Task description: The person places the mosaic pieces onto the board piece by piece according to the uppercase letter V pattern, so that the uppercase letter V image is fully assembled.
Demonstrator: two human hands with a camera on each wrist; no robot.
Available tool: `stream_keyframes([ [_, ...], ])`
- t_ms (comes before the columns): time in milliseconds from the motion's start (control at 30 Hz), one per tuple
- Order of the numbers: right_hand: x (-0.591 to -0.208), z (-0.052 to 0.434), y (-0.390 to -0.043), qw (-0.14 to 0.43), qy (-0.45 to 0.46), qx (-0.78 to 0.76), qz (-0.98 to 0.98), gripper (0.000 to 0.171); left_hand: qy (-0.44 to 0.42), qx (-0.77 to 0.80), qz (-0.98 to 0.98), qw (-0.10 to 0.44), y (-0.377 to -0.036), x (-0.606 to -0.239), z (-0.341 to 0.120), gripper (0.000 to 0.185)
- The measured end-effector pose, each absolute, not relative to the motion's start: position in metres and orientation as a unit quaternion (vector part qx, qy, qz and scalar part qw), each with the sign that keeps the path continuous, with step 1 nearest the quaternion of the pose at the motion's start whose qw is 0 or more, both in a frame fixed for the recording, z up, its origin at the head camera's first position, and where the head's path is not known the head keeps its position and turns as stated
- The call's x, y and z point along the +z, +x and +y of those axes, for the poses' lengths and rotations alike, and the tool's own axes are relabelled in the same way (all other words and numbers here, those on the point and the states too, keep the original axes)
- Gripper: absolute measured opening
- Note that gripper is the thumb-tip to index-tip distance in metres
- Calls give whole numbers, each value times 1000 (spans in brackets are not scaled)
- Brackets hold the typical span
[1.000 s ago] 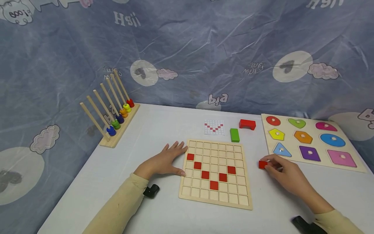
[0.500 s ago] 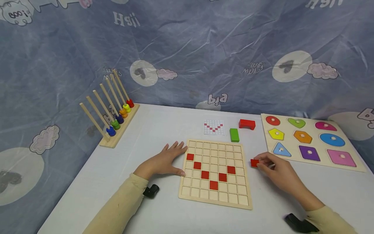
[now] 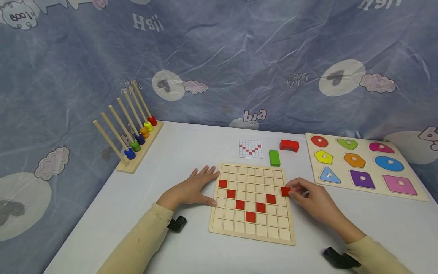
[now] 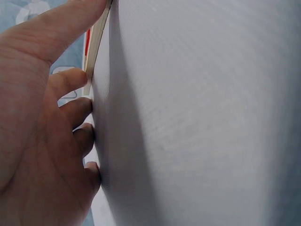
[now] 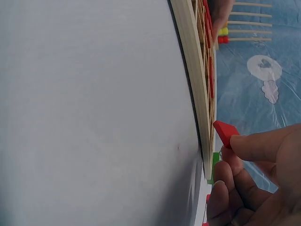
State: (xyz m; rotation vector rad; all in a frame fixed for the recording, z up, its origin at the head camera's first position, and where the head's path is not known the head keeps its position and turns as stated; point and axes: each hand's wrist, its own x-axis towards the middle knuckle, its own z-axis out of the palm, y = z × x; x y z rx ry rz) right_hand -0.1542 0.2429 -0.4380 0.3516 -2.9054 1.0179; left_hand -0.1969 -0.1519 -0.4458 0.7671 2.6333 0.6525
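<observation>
A wooden grid board [image 3: 252, 238] lies on the white table, with several red square tiles set in its cells in a V-like pattern. My left hand [image 3: 191, 189] rests at the board's left edge, fingers spread, thumb touching the rim. My right hand [image 3: 316, 199] pinches one red tile [image 3: 285, 191] between thumb and fingers over the board's right edge. In the right wrist view that red tile [image 5: 226, 132] is tilted and held just above the frame. Behind the board lies a small pattern card [image 3: 250, 148] printed with red squares in a V.
A green block [image 3: 274, 158] and a red arch block [image 3: 289, 145] lie behind the board. At the right is a shape puzzle board [image 3: 342, 182]. A peg stand [image 3: 139, 161] with coloured beads stands at the left. A patterned cloth [image 3: 219, 57] hangs behind the table.
My right hand has moved left with the red tile, from the table beside the board to over its right edge. The left hand has stayed still.
</observation>
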Motion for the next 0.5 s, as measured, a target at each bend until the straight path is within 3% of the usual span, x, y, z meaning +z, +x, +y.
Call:
stream_keyframes([
  [500,-444,234,-160,31,127,317,-939,22,272,235,919,161,-197,-446,-154,108],
])
